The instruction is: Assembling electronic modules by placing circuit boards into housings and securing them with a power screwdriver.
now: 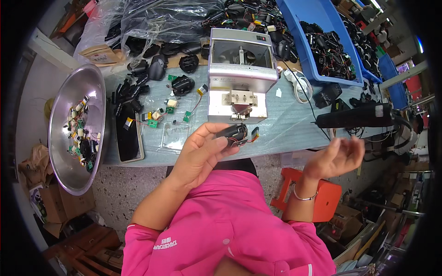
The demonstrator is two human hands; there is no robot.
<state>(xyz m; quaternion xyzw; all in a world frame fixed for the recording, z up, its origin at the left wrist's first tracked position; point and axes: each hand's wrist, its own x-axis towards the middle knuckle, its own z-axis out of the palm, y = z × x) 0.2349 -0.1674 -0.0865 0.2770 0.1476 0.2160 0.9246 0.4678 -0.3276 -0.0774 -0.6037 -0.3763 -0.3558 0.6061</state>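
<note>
My left hand (200,151) grips a small black plastic housing (233,133), thumb on its near side. Thin coloured wires show in the housing, and a small part hangs out on wires at its right. My right hand (337,158) is raised at the right with its fingers loosely bent and apart, and nothing shows in it. Just beyond that hand lies a black cylindrical power tool (354,117) with a cable. Beyond my left hand stands a silver bench machine (239,76) with a metal clamp block (241,97) at its front.
Left of me is a metal bowl (99,138) of circuit boards and batteries. A phone (129,138), a clear plastic tray (175,137) and loose green boards (152,123) lie on the table. A blue bin (304,55) of black parts stands far right; a red stool (327,200) is below.
</note>
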